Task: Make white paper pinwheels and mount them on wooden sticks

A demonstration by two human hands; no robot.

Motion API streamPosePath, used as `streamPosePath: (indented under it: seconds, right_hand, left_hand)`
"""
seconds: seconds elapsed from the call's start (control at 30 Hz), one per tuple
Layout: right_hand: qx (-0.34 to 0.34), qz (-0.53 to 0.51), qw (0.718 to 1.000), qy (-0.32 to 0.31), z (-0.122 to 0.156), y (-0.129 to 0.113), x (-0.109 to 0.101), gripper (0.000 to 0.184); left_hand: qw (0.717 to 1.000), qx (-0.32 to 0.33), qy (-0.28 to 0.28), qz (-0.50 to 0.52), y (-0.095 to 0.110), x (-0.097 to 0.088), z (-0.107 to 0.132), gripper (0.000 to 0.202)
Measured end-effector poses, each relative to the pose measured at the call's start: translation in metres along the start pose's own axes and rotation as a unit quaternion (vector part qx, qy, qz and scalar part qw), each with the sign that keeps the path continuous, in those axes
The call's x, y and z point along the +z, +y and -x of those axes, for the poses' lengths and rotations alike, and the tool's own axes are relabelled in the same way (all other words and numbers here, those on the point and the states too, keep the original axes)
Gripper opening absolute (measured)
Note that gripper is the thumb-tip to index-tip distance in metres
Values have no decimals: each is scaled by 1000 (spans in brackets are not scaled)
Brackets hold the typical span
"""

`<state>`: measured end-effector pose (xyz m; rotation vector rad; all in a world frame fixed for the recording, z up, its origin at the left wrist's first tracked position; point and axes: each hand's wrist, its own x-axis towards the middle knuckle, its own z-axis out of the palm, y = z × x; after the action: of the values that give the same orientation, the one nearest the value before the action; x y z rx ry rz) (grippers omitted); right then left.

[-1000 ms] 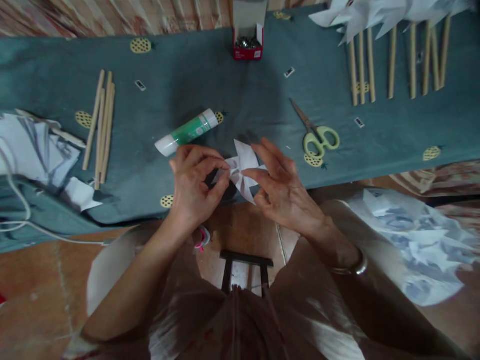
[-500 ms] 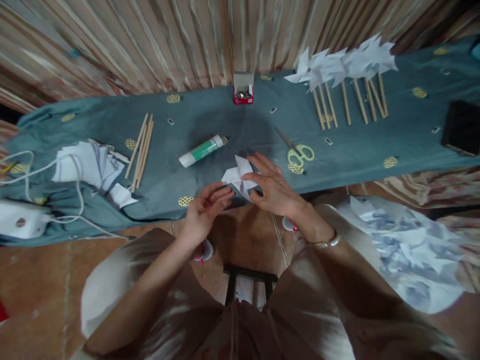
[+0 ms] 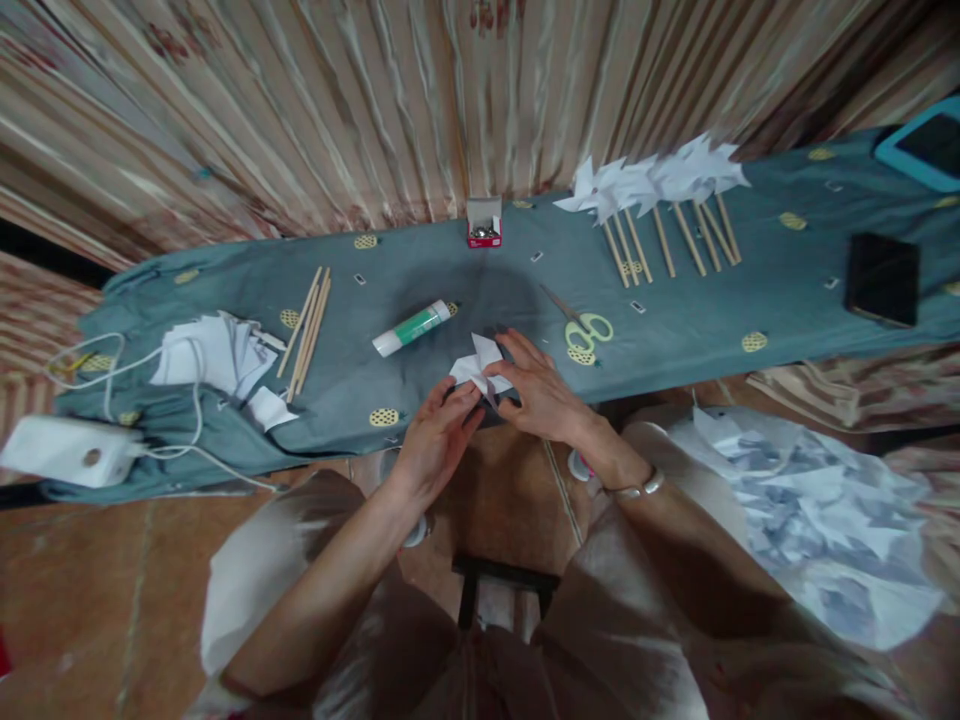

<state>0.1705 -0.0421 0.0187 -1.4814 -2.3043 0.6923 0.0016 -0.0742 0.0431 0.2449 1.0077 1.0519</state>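
Note:
A small folded white paper pinwheel (image 3: pixel 478 365) sits at the near edge of the grey-blue cloth (image 3: pixel 487 290). My right hand (image 3: pixel 536 395) pinches its right side with curled fingers. My left hand (image 3: pixel 439 440) comes up from below, its fingertips closed on the paper's lower left part. A green and white glue stick (image 3: pixel 412 328) lies just left of the paper. Green-handled scissors (image 3: pixel 581 325) lie just to the right.
Bare wooden sticks (image 3: pixel 306 320) and a heap of paper sheets (image 3: pixel 210 355) lie at left, with a white adapter (image 3: pixel 67 450) and cable. Finished pinwheels on sticks (image 3: pixel 660 200), a small box of pins (image 3: pixel 484 222), a dark phone (image 3: pixel 881 278) and paper scraps (image 3: pixel 817 500) are around.
The view has pulled back and tilted up, showing more curtain and table. My left hand let go of the paper half a second ago and has come back onto it.

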Motion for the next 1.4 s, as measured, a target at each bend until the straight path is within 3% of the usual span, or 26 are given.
streamPosePath:
  seconds: [0.23, 0.47, 0.7, 0.87, 1.07, 1.27, 1.4]
  right_hand:
    - [-4, -12, 1000, -11, 1, 3, -2, 46]
    - [-14, -19, 1000, -8, 0, 4, -2, 39]
    - [-6, -19, 1000, -5, -1, 5, 2, 46]
    - [-3, -36, 999, 12, -2, 3, 2, 39]
    - [1, -61, 996, 63, -1, -4, 0, 40]
    - [3, -70, 994, 85, 4, -16, 5, 58]
    - [-17, -49, 995, 91, 9, -23, 10, 63]
  left_hand:
    - [1000, -7, 18, 7, -1, 7, 0, 34]
    - [1000, -13, 28, 1, 0, 9, 0, 26]
    - [1000, -3, 25, 16, -1, 12, -6, 26]
    - [1000, -3, 7, 13, -6, 10, -10, 25]
    - [998, 61, -1, -11, -11, 9, -12, 35]
    - [980, 189, -3, -64, -8, 12, -18, 57]
    - [967, 238, 7, -97, -2, 12, -26, 56]
